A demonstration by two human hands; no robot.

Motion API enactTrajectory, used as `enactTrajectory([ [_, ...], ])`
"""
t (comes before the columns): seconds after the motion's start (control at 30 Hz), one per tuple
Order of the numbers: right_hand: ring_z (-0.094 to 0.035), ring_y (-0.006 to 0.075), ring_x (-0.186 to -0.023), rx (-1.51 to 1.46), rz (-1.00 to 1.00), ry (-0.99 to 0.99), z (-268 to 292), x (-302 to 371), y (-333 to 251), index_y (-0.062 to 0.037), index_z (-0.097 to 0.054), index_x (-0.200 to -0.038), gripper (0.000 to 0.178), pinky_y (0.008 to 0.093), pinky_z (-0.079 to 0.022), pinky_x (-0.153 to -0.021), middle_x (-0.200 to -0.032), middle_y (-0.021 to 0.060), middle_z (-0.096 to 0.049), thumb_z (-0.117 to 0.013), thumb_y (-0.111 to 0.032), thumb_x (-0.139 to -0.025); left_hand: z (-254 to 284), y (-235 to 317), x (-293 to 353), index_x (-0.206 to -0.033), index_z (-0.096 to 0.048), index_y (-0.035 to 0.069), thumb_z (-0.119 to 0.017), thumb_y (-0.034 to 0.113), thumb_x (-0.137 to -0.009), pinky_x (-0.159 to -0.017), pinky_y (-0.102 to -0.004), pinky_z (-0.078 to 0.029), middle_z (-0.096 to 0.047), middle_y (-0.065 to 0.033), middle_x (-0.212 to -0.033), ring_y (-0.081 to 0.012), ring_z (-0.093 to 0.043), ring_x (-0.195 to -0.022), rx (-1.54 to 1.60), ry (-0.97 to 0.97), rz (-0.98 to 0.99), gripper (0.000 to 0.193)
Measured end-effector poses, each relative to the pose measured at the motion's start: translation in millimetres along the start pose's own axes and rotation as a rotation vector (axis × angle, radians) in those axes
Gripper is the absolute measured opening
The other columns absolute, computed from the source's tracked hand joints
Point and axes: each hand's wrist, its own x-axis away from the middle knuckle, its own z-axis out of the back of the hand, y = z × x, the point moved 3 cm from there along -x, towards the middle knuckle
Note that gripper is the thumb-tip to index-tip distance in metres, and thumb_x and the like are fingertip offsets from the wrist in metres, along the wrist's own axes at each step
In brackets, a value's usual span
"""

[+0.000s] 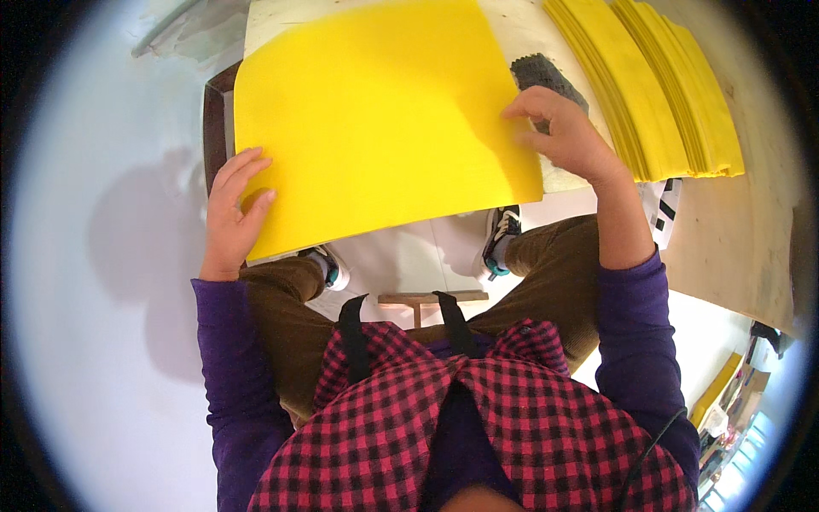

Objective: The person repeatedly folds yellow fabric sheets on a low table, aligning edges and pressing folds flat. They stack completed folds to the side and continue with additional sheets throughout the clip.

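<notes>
A large yellow sheet, perhaps felt or cloth [384, 119], lies flat on the pale table in front of me, its near edge reaching over my knees. At its left edge is my left hand [234, 213], fingers stretched out and resting on the sheet, thumb apart. By the right edge hovers my right hand [567, 136], slightly blurred, with bent fingers and a gap between thumb and forefinger. Nothing shows in that gap. Just beyond the right hand sits a dark grey, rough-textured block [550, 75], partly covered by the hand.
Two stacks of folded yellow sheets [618, 85] stand at the far right of the table. A wooden board [725, 247] extends below them. A white wall [111, 282] runs along my left. Between my feet is a small wooden T-shaped piece [418, 300].
</notes>
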Motion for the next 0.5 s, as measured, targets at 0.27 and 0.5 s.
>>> enactTrajectory([
  [0.27, -0.058, 0.0228, -0.089, 0.001, -0.06, -0.056, -5.7, 5.1, -3.6, -0.0027, -0.064, -0.098, 0.028, 0.0297, -0.048, -0.081, -0.095, 0.0093, -0.058, -0.072, -0.001, -0.071, 5.3, -3.1, 0.5, -0.112, -0.063, 0.007, -0.069, 0.004, -0.073, -0.105, -0.0379, -0.034, -0.054, -0.0099, -0.127, -0.0273, -0.046, -0.122, -0.031, -0.108, 0.001, 0.04],
  [0.5, -0.059, 0.0195, -0.077, -0.083, -0.102, -0.008, -9.5, 2.9, 3.1, -0.0004, -0.063, -0.09, 0.018, 0.0275, -0.048, -0.071, -0.083, 0.0075, -0.058, -0.07, -0.001, -0.074, 5.1, -3.4, 0.5, -0.108, -0.064, 0.004, -0.071, 0.006, -0.07, -0.103, -0.0367, -0.035, -0.056, -0.0105, -0.122, -0.0279, -0.048, -0.118, 0.004, -0.09, 0.038, 0.039],
])
